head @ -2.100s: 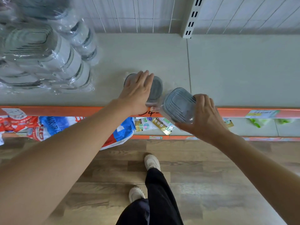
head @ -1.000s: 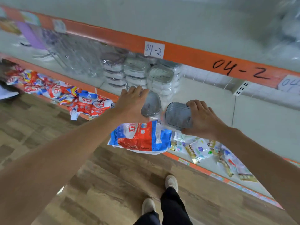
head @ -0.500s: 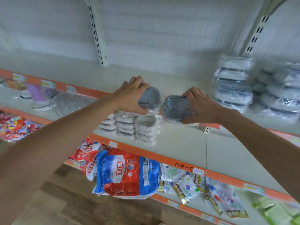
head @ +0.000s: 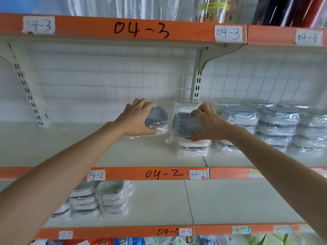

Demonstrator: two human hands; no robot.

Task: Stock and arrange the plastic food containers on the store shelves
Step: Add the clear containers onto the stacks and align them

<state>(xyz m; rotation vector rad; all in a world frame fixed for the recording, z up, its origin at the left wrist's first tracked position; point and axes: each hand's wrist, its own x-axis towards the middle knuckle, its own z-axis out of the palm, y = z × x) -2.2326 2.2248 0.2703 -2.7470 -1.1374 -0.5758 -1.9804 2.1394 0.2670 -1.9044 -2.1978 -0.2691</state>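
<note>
Where the shelf edged in orange and marked "04-2" (head: pixel 164 173) runs across the middle of the scene, two bare arms reach in from the near side.

Left hand (head: pixel 136 119): fingers curled over the far edge, thumb under the near side, gripping a grey-lidded container in clear wrap (head: pixel 157 117). Item sits low over the shelf surface, left of centre; whether its base touches the shelf cannot be told.

Right hand (head: pixel 209 123): fingers curled over the right end of a second grey-lidded container (head: pixel 186 124), thumb at the near edge. Item tilted, ribbed lid facing the viewer, on or just above a short stack of wrapped containers (head: pixel 193 145); contact cannot be told.

The two held containers lie side by side, just apart.

Right of the hands, same shelf: several stacks of wrapped containers (head: pixel 276 124), reaching to the right edge of the scene.

Shelf below, marked "04-5" (head: pixel 166 232): further wrapped container stacks (head: pixel 106 198) at left.

Shelf above, marked "04-3" (head: pixel 141 30): clear and dark film-like goods, blurred.

Far side: white grid back panel (head: pixel 106 82) with slotted uprights (head: pixel 197 84).

Lowest near edge: colourful packets (head: pixel 123 241), partly visible.
</note>
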